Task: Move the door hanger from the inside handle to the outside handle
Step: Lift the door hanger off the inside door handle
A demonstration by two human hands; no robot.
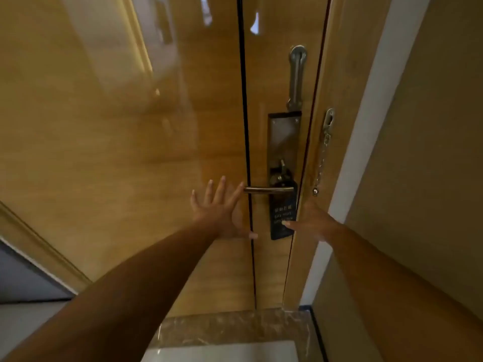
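R hand [312, 222] reaching in, thumb tip touching lower edge of door hanger [283, 205], no grip yet. Hanger hangs on inside handle [269, 189], door shut. L hand [222, 207] spread flat, empty, by handle tip, prob. to steady door.

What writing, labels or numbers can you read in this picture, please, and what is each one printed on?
Dark rectangular door hanger on the metal lever handle: several lines of pale lettering, too blurred to read; the right hand's thumb covers part of it.
No other text, brand or number is visible.
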